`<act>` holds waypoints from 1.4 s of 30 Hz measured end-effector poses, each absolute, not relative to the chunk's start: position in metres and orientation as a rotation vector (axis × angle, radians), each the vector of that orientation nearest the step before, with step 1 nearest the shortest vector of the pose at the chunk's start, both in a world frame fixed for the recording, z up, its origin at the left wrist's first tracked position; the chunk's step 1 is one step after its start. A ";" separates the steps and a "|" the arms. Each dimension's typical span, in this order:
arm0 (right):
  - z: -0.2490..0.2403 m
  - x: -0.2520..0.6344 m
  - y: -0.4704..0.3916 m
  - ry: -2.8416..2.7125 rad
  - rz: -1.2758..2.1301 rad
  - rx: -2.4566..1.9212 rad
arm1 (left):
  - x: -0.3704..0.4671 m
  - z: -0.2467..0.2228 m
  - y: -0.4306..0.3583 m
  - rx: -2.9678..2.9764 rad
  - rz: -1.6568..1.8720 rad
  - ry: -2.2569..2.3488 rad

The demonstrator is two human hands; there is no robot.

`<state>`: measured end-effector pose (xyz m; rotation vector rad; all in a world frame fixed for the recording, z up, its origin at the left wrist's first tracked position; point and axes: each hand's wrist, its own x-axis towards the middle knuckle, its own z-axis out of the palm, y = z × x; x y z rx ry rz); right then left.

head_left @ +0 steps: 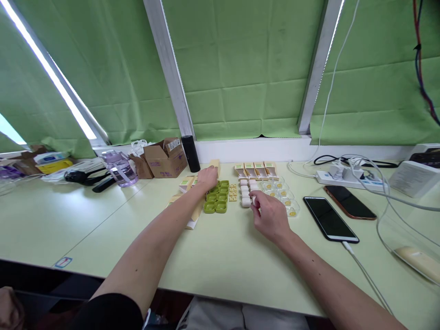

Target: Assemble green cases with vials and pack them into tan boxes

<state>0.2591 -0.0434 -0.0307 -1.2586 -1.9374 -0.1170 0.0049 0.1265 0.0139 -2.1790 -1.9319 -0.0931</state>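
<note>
My left hand [207, 178] reaches to the back, over the far end of the green square cups [221, 207] and beside a pale yellow box [215, 166]. Its fingertips are mostly hidden. My right hand [271, 216] is closed in a pinch at the near end of the rows of pale pink blocks [245, 201], with a pale pink block partly visible at its fingertips. Small yellow square pieces [233, 193] lie in columns between the cups and the blocks. Clear plastic cups with yellow centres [291, 211] stand just right of this hand.
Open-topped cream cartons [260, 171] line the back; more packaging [191, 223] lies under my left forearm. Two phones [332, 220] [349, 202], a power strip [354, 181] and loose cables are on the right. A black cylinder [190, 153], cardboard box [167, 160] and purple bottle [119, 169] stand left.
</note>
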 end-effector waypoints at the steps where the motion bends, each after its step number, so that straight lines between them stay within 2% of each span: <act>1: -0.030 0.259 -0.044 -1.940 -0.115 -1.256 | 0.005 0.014 0.127 -2.179 -0.094 -1.931; 10: -0.029 0.259 -0.045 -1.940 -0.115 -1.255 | 0.008 0.023 0.120 -2.198 -0.127 -1.943; 16: -0.031 0.259 -0.045 -1.959 -0.100 -1.246 | 0.014 0.033 0.105 -2.165 -0.298 -1.996; 26: -0.031 0.252 -0.050 -2.065 -0.053 -1.220 | 0.024 0.048 0.027 -2.258 -0.589 -1.939; 33: -0.032 0.246 -0.054 -2.179 0.032 -1.258 | 0.017 0.024 -0.022 -2.406 -0.339 -1.889; 42: -0.033 0.246 -0.056 -2.208 0.103 -1.317 | 0.013 0.017 -0.034 -2.420 -0.045 -1.811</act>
